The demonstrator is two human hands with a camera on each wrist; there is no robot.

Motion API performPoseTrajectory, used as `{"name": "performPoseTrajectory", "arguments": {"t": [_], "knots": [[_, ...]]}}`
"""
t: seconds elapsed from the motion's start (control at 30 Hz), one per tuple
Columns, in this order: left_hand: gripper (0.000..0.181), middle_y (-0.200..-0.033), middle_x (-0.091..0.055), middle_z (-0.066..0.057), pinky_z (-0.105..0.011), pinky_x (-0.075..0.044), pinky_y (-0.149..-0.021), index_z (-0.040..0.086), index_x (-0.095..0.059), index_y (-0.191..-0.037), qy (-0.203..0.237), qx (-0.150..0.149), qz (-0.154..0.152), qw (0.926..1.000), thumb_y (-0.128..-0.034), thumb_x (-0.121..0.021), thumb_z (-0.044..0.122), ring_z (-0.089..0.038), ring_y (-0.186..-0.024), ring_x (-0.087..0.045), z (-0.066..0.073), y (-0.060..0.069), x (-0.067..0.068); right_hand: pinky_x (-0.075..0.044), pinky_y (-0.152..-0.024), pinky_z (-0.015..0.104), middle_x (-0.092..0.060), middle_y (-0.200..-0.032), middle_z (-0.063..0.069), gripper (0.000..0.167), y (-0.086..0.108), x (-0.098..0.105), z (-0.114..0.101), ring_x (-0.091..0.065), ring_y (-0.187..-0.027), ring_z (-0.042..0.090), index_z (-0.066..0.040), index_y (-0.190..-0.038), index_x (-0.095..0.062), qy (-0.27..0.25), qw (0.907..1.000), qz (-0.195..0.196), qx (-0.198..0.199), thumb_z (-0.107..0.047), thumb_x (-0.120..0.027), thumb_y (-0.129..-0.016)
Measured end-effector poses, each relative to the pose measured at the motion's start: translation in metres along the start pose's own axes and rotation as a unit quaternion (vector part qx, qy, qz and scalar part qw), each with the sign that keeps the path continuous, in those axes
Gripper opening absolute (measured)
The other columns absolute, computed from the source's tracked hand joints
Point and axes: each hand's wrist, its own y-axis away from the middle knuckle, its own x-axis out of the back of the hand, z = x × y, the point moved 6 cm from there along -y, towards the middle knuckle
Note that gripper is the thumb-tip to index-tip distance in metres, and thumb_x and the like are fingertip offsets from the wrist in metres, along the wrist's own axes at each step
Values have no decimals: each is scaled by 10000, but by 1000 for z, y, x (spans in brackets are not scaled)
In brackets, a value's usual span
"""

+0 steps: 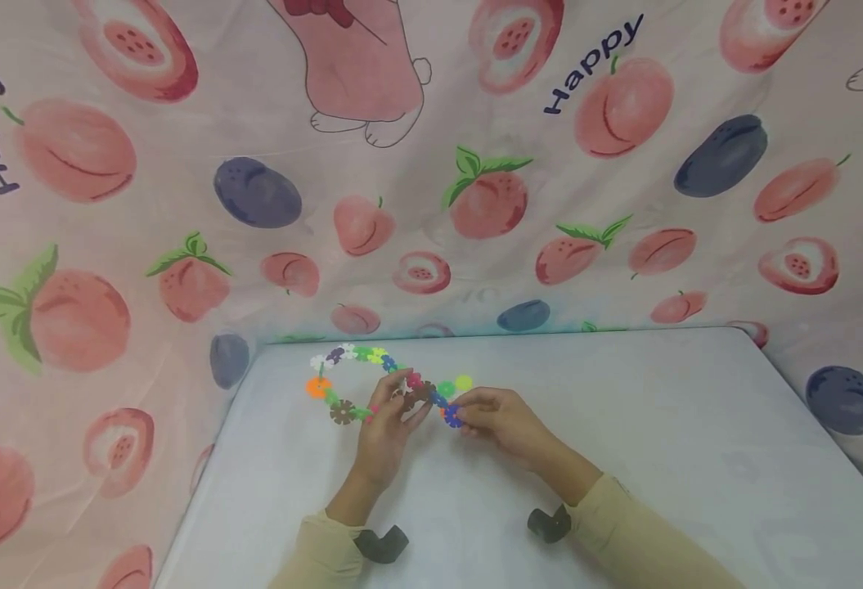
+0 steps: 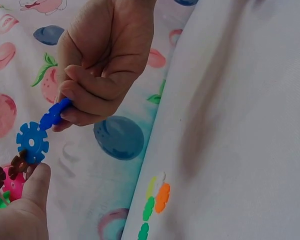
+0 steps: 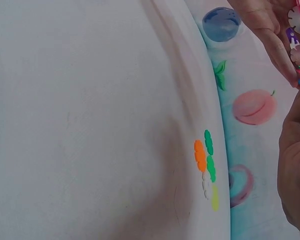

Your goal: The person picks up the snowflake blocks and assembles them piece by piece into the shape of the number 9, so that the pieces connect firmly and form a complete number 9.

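A long chain of interlocking plastic snowflake discs (image 1: pixel 342 411), in many colours, loops up and to the left above the white table. My left hand (image 1: pixel 384 433) holds the chain near its right end, by the brown and pink discs. At that end my right hand (image 1: pixel 508 421) pinches a dark blue disc (image 2: pixel 52 116) between thumb and fingers. In the left wrist view this disc meets a lighter blue disc (image 2: pixel 40 136), which joins a brown one (image 2: pixel 19 162). The right wrist view shows only part of both hands and the chain.
Several loose discs lie near the table's far edge, among them an orange one (image 3: pixel 200 156), a green one (image 3: pixel 208 142) and a yellow one (image 1: pixel 464 382). A fruit-patterned cloth (image 1: pixel 416 204) hangs behind the white table (image 1: pixel 659 425). Dark bands (image 1: pixel 383 546) show at the wrists.
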Motion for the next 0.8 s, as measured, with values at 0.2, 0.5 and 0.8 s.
{"name": "performPoseTrajectory", "arguments": {"t": [0.2,0.5,0.8], "knots": [[351,-1351,-436,-167,-378,-463,-1117,160,-454,-1385,-13,-3,-6,10000,-1053,-340,171,-199,-1269,-577,-1,0,-1,-597,-802,277,-734,-949,42,252,2,0,-3,-651,-804,127,31,-1158,-695,-9,10000,48,33,-112,-701,-951],[385,-1352,-451,-168,-393,-470,-1111,117,-425,-1419,-186,-12,-89,9998,-1047,-350,181,-193,-1267,-586,-7,3,-4,-593,-796,260,-717,-932,49,266,5,-2,-6,-634,-776,130,58,-1148,-680,58,10000,54,40,-124,-704,-954],[421,-1376,-448,-182,-416,-460,-1115,33,-381,-1439,-261,-115,-102,9995,-1045,-372,182,-197,-1266,-581,-8,7,-7,-590,-765,227,-724,-918,46,283,5,-4,-4,-633,-765,125,101,-1140,-668,-21,9998,41,181,-105,-705,-950]]}}
